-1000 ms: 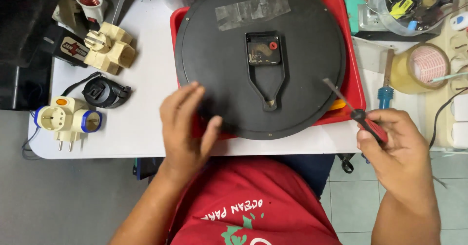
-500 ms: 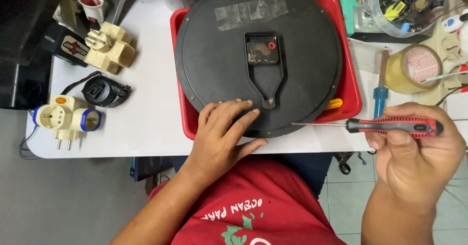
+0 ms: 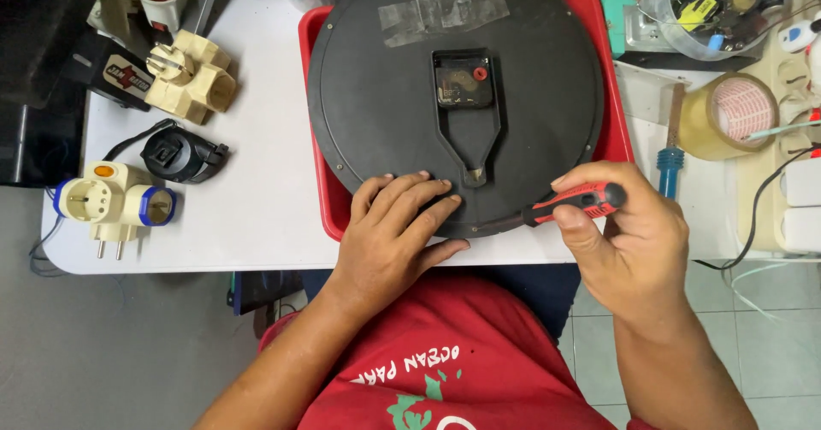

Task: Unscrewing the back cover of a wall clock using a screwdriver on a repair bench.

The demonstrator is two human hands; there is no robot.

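black round clock back (image 3: 453, 97) lies face down in the red tray (image 3: 321, 182) on the white table (image 3: 239, 208), its near rim under the left hand (image 3: 398, 233), pressed flat with fingers spread. right hand (image 3: 629, 238) grips a red-and-black screwdriver (image 3: 573, 203), whose tip has now swung in to the near edge. grey tape strip on the far side, small movement box at centre.
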